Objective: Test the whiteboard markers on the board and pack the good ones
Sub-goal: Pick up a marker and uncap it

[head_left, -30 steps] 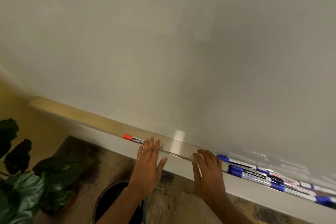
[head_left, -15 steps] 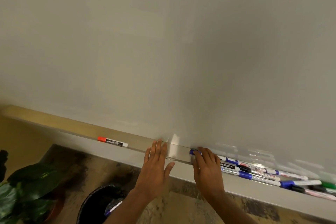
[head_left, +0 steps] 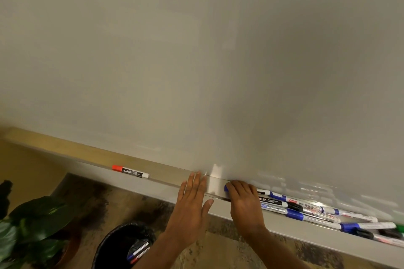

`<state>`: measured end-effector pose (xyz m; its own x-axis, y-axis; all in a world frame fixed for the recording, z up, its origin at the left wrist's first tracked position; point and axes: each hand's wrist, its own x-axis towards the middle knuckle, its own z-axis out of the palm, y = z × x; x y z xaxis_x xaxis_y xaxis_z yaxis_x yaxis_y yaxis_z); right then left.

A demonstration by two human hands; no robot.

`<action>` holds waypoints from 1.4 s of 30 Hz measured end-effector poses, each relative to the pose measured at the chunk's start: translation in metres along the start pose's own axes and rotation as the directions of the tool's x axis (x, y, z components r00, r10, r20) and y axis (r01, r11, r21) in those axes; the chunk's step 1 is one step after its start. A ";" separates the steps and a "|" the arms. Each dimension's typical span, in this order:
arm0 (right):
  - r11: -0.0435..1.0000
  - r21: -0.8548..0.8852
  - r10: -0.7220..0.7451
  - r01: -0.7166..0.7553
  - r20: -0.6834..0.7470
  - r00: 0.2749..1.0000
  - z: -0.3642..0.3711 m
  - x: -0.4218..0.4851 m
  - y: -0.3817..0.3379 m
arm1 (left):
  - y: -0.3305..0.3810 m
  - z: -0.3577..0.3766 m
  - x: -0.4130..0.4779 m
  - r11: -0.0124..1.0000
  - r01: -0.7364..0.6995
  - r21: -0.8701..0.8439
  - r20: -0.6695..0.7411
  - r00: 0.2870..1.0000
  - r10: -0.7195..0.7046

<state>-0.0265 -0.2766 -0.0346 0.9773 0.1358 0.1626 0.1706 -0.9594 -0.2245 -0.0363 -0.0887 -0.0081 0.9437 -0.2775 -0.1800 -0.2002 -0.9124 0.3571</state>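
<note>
A blank whiteboard [head_left: 196,61] fills most of the view, with a long tray ledge [head_left: 87,157] along its bottom edge. A lone red-capped marker [head_left: 130,171] lies on the ledge at the left. Several markers [head_left: 306,209] with blue, black and green caps lie heaped on the ledge at the right. My left hand [head_left: 192,203] lies flat on the ledge with straight fingers. My right hand [head_left: 244,201] curls its fingers over a blue-capped marker [head_left: 226,188] at the heap's left end, and most of that marker is hidden under it.
A black bin [head_left: 113,244] stands on the floor below my left arm and holds a few markers [head_left: 140,250]. A potted plant [head_left: 32,225] with dark green leaves fills the lower left corner. The floor is mottled brown.
My right hand has slid over the heap's left end and curled onto the blue-capped marker. The view has swung right, so the red-capped marker now sits further from my left hand.
</note>
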 end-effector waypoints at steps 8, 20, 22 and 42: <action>0.992 0.033 -0.115 0.118 -0.086 0.990 0.006 0.006 -0.003 | -0.006 0.001 -0.001 0.992 -0.068 -0.105 -0.187 0.981 0.047; 0.933 0.248 -0.115 0.261 -0.481 0.869 -0.056 0.035 -0.055 | 0.043 -0.082 0.001 0.499 -0.048 -0.865 -0.267 0.887 -0.378; 0.915 0.278 -0.113 0.294 -0.522 0.845 -0.077 0.040 -0.062 | 0.050 -0.101 0.002 0.427 -0.090 -0.900 -0.271 0.882 -0.385; 0.464 0.865 0.148 0.194 -0.291 0.945 -0.346 0.046 -0.109 | 0.146 -0.313 -0.046 0.106 -0.366 -0.925 -0.368 0.930 0.002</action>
<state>-0.0437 -0.2511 0.3301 0.9124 -0.0852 0.4004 0.3772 -0.2049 -0.9032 -0.0260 -0.1152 0.3395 0.9740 -0.1495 0.1704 -0.1230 0.2831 0.9512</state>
